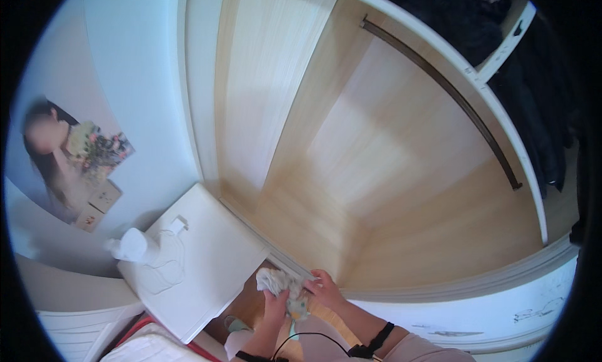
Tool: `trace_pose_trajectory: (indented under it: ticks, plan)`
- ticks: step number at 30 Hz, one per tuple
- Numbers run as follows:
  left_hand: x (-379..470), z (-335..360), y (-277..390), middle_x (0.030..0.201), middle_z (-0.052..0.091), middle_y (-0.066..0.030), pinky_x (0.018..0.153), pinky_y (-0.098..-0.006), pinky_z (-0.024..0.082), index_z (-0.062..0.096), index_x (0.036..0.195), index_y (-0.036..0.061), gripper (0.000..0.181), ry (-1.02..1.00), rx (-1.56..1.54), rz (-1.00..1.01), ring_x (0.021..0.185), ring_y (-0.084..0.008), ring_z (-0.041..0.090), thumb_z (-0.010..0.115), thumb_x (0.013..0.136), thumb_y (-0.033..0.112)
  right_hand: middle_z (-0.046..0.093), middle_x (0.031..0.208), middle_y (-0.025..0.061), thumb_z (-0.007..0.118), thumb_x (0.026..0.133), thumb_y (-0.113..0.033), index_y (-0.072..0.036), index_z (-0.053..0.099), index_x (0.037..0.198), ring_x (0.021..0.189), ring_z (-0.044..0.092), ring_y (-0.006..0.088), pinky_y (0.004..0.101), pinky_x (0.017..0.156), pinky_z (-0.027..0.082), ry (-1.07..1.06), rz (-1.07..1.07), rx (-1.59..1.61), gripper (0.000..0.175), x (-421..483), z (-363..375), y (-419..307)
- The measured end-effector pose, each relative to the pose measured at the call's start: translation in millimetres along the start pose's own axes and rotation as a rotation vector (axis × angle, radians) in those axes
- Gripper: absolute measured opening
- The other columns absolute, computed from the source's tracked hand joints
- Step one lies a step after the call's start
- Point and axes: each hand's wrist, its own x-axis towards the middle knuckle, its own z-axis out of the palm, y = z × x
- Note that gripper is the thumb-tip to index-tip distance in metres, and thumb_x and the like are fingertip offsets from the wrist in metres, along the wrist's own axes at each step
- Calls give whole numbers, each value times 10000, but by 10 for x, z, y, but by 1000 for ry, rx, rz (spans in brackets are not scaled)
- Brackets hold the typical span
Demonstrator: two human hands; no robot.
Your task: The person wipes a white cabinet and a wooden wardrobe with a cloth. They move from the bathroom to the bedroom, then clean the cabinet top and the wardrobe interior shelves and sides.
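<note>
My left hand (276,306) grips a bunched, light-coloured cloth (273,280) beside the corner of a white cabinet. At the cloth's right side is my right hand (324,290), its fingers bent and partly apart; whether it touches the cloth cannot be told. A thin, see-through item with coloured spots (298,307), perhaps a plastic bag, hangs below the cloth between my hands. Beyond them stands a wood-panelled wardrobe compartment (376,141) with a dark hanging rail (447,87).
The white cabinet (211,244) at the left carries a white cylindrical container (136,245), a charger plug (178,224) and a cable. Dark clothes (531,103) hang at upper right. A white-and-red bedding edge (155,345) lies at lower left. The wardrobe's sill (423,297) runs before me.
</note>
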Motion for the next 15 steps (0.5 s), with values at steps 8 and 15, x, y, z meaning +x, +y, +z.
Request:
trace_pose_trajectory:
  ticks: [8, 15]
  plan:
    - [-482, 483, 1386, 1301, 414, -95, 942, -424, 426, 254, 1348, 148, 544, -155, -394, 19, 1173, -265, 455, 529, 883, 89, 527, 1164, 69, 551, 891, -207, -74, 391, 1263, 1034, 542, 185, 337, 785, 492, -196, 176, 346, 427, -891, 396, -867]
    - [-638, 672, 2077, 1263, 471, -31, 942, -484, 342, 302, 1303, 247, 492, 109, -268, 117, 1114, -211, 459, 543, 877, 189, 594, 1104, 105, 585, 827, -135, -26, 519, 1150, 906, 612, 211, 334, 732, 534, -212, -32, 779, 347, -949, -55, -1409]
